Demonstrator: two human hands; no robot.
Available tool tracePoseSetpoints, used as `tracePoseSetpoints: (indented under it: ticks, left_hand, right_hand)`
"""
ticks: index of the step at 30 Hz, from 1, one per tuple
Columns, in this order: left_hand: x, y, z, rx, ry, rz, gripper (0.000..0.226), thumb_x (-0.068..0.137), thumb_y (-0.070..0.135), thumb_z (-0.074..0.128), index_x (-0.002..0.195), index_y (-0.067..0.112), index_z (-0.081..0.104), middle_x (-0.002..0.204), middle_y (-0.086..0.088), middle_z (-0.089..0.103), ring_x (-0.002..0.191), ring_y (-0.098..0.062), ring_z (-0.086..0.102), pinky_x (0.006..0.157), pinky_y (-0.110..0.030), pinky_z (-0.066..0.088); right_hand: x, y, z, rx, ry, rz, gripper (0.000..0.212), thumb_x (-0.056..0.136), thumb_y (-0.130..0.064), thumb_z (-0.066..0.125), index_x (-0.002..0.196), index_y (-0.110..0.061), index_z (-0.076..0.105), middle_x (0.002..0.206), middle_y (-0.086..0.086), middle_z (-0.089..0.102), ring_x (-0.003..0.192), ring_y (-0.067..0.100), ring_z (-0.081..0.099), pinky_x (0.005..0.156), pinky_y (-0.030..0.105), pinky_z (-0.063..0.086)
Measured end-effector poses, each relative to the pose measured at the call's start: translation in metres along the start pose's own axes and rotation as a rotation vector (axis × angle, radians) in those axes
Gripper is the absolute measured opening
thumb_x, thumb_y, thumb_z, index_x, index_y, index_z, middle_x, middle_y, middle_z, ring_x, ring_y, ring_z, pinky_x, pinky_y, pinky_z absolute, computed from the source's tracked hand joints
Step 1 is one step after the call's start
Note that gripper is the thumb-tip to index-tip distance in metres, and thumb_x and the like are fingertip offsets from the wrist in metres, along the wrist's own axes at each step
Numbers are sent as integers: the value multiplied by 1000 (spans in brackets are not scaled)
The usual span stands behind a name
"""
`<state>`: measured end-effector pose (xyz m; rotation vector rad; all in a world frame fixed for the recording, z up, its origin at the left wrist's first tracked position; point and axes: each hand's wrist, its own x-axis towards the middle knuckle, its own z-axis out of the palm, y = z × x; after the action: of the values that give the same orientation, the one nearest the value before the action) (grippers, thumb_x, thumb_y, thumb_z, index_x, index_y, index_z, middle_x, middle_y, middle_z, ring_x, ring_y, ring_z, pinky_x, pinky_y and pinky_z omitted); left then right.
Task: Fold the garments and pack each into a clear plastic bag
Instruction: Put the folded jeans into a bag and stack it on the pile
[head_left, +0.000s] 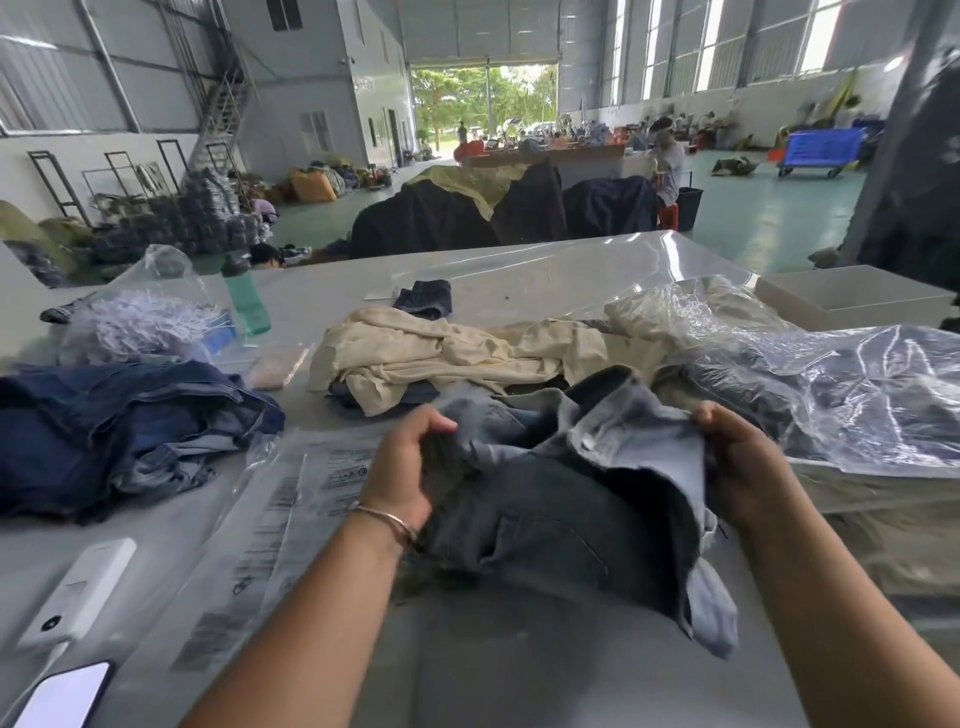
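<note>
1. Denim in dark blue, a loose pile, lies well to the left of the grey garment and touches neither hand.
2. Printed clear plastic bags lie flat just left of the grey garment, beside the left wrist; a white power bank and a phone sit further left, near the table's front edge.
3. Left hand grips a bunched fold at the grey garment's left edge, fingers curled into the cloth, thumb on top.
4. Grey garment itself is crumpled on the table straight ahead, between the two hands, its pale inner side turned out along the top and right. It is not yet flat, so folding looks barely begun.
5. Right hand pinches the garment's right edge, fingers closed round the pale cloth.
6. Cream garments lie heaped behind the grey garment, with a green bottle off to their left.
7. Packed bags of clear plastic hold dark cloth just right of and behind the grey garment.
8. The span held between the hands runs left to right, so the likely next move is pulling the hands apart to spread the cloth. Both hands sit equally near; the left is closer to the empty bags.
</note>
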<state>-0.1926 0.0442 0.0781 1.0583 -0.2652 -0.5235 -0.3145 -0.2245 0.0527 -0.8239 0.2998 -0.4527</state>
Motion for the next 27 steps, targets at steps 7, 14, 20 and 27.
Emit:
tracePoseSetpoints:
  ticks: [7, 14, 20, 27]
  left_hand:
    - [-13, -1, -56, 660, -149, -233, 19, 61, 27, 79, 65, 9, 74, 73, -11, 71, 61, -19, 66, 56, -21, 51]
    - [-29, -70, -104, 1319, -284, -677, 29, 82, 35, 72, 98, 11, 73, 102, -5, 68, 86, -4, 60, 83, -18, 45]
    - [-36, -70, -111, 1482, -324, -509, 33, 79, 2, 60, 110, 11, 66, 100, 3, 69, 80, -5, 55, 59, -15, 38]
    - [-66, -52, -109, 1430, -474, -430, 14, 65, -7, 44, 69, 0, 55, 45, 11, 40, 44, 6, 37, 47, -11, 26]
  right_hand:
    - [1, 10, -36, -556, 142, 16, 25, 80, 9, 37, 66, -6, 50, 49, 7, 38, 36, 9, 25, 37, 9, 16]
    - [9, 90, 0, -1148, 29, 70, 20, 79, 5, 51, 67, -7, 62, 52, 5, 53, 44, 15, 42, 41, 18, 32]
    - [8, 176, 56, -1662, -378, 13, 41, 78, -9, 48, 116, -23, 58, 104, -1, 63, 91, 19, 59, 72, 30, 49]
    - [29, 217, 100, -2203, -952, -256, 78, 94, -2, 42, 149, -49, 13, 160, 11, -13, 147, 36, 1, 111, 49, 31]
